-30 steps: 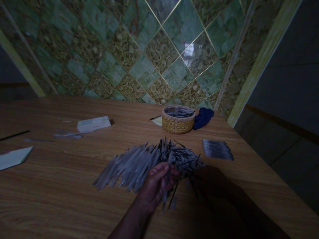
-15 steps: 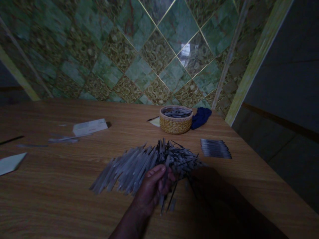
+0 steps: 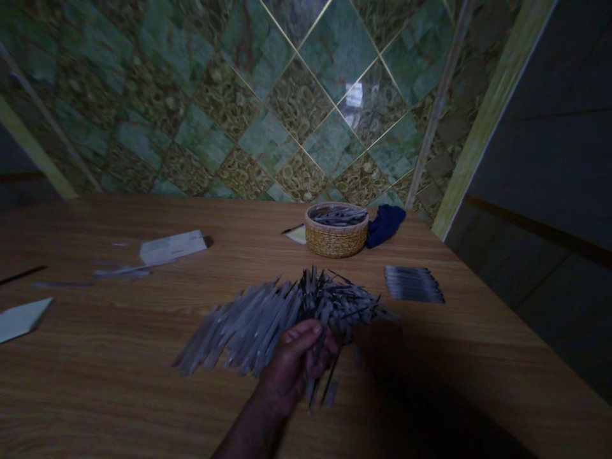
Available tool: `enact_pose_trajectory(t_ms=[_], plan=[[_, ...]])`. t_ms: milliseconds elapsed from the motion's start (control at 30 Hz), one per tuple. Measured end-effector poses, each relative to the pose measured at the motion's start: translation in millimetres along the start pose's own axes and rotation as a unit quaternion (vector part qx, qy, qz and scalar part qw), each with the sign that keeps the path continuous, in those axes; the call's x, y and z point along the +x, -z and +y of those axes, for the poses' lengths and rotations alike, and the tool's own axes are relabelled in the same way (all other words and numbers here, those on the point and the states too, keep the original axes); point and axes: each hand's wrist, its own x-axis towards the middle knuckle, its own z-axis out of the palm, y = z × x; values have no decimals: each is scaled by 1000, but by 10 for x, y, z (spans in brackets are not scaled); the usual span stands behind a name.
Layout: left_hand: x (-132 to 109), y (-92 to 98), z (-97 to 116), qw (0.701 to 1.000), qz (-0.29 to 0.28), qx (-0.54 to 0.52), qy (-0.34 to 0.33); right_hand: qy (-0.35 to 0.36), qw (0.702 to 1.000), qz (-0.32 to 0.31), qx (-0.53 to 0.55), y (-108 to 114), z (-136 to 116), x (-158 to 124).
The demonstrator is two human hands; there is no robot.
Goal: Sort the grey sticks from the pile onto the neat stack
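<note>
My left hand [image 3: 294, 357] is closed, thumb against fingers, on a narrow translucent plastic sleeve [image 3: 325, 317] held at a slant. A large pile of similar sleeves [image 3: 253, 322] spreads over the wooden table just beyond it. Thin dark sticks [image 3: 349, 306], possibly pens or refills, are tangled with sleeves at the pile's right side. Some dark sticks [image 3: 329, 381] poke out below my left hand. My right hand [image 3: 377, 344] is right of the left one at the pile's near edge, so deep in shadow that its fingers cannot be made out.
A woven basket [image 3: 337, 241] full of similar sticks stands at the back, beside a dark blue cloth [image 3: 386, 224]. A neat row of sleeved sticks [image 3: 414, 284] lies at the right. Leftward are a white box [image 3: 173, 247], loose strips [image 3: 123, 271] and a pale paper [image 3: 23, 320].
My right hand has shifted a little left, closer to my left hand. The left hand stays almost in place with the sleeve. The view has moved very slightly.
</note>
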Motion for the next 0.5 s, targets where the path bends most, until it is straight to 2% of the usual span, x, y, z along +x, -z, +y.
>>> enact_pose_trajectory(t_ms=[300,500], plan=[[-15,-13,-27,1000,10,0,25,9,999,1,-41,82,-61,-1],[3,10,-54,999,-5,17,29,9,999,37,-23,33,-39,-13]])
